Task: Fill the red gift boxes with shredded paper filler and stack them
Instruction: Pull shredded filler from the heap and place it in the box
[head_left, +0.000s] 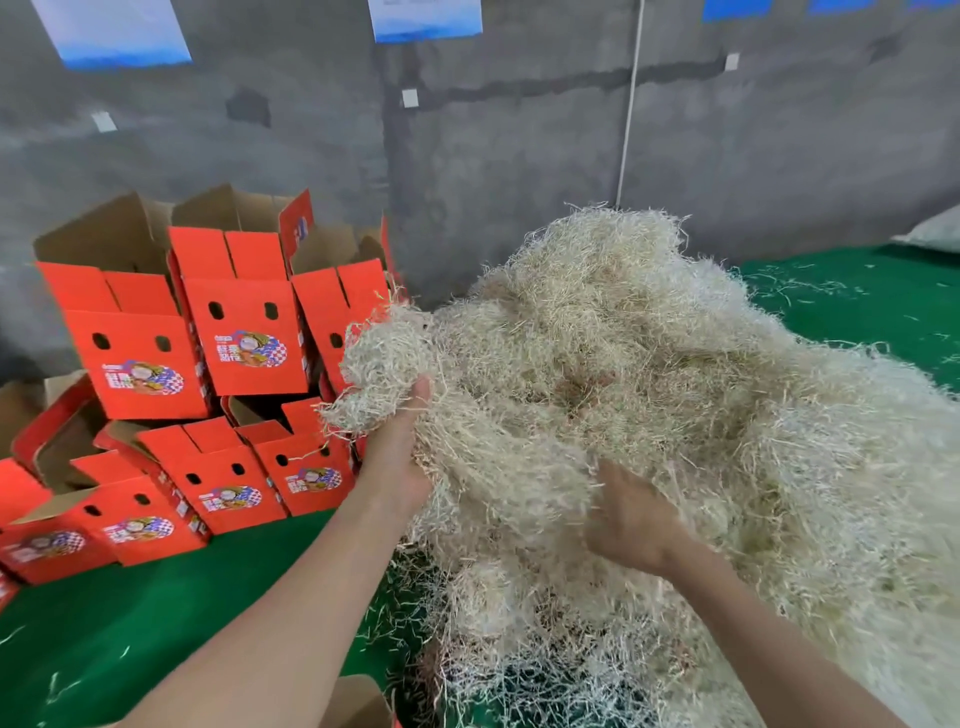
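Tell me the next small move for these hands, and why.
Probably pull the clump of pale shredded paper filler free, leftwards. The left-hand grip holds it raised, yet strands join it to the big filler pile, where the right-hand grip sits with fingers buried. The open red cardboard gift boxes stand to the left on the green mat.

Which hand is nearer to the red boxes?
Left. The left hand grips a clump of filler just beside the boxes; the right hand is in the pile, farther from them.
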